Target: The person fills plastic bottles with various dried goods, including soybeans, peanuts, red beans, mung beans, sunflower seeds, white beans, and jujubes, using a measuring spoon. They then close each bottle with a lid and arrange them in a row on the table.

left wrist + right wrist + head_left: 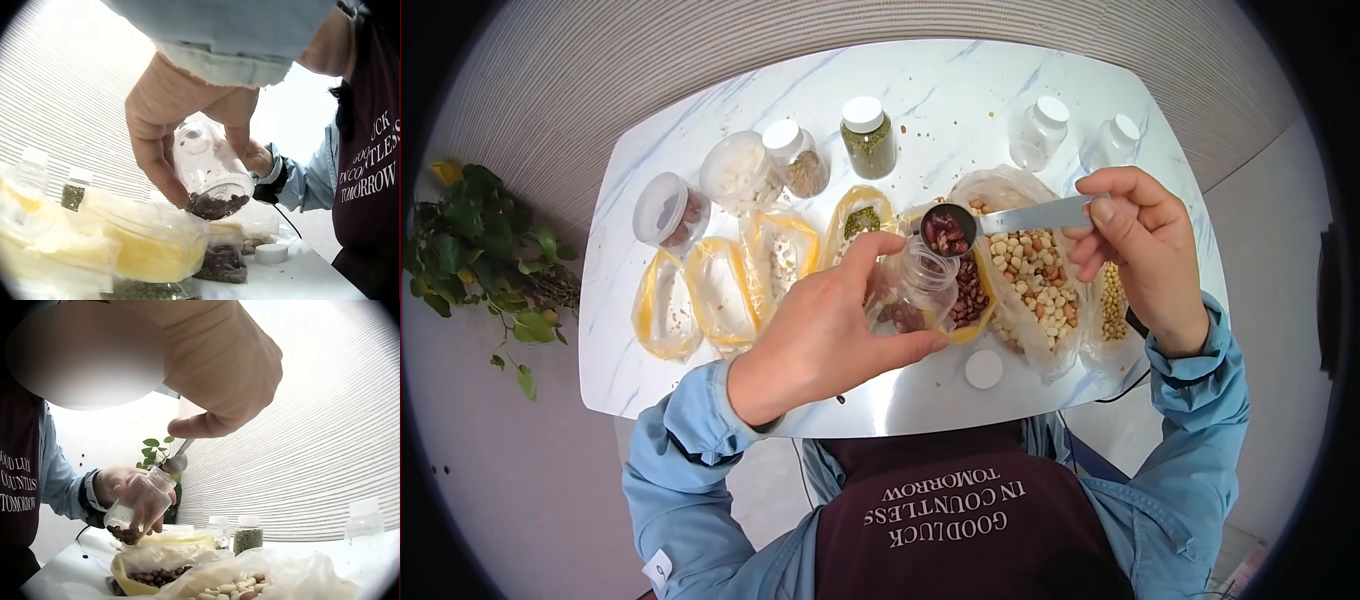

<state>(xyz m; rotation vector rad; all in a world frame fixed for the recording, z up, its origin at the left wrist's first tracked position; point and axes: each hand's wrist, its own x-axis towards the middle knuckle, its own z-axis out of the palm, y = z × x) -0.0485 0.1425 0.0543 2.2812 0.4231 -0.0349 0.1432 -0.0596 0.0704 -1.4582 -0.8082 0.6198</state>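
Observation:
My left hand grips a clear plastic jar between thumb and fingers, above the bags. The jar leans with its mouth toward the right hand, and dark red beans lie at its bottom. My right hand pinches the flat metal handle of a measuring spoon. Dark red beans fill the spoon's round bowl, which sits right at the jar's mouth. Below stands an open bag of dark red beans. A white lid lies on the table near its front edge.
Open bags stand in a row: mixed pale and brown beans, yellowish beans, green beans and yellow-rimmed bags at left. Behind stand a lidded green-bean jar, a brown-filled jar, white-filled tub and lidded clear jars.

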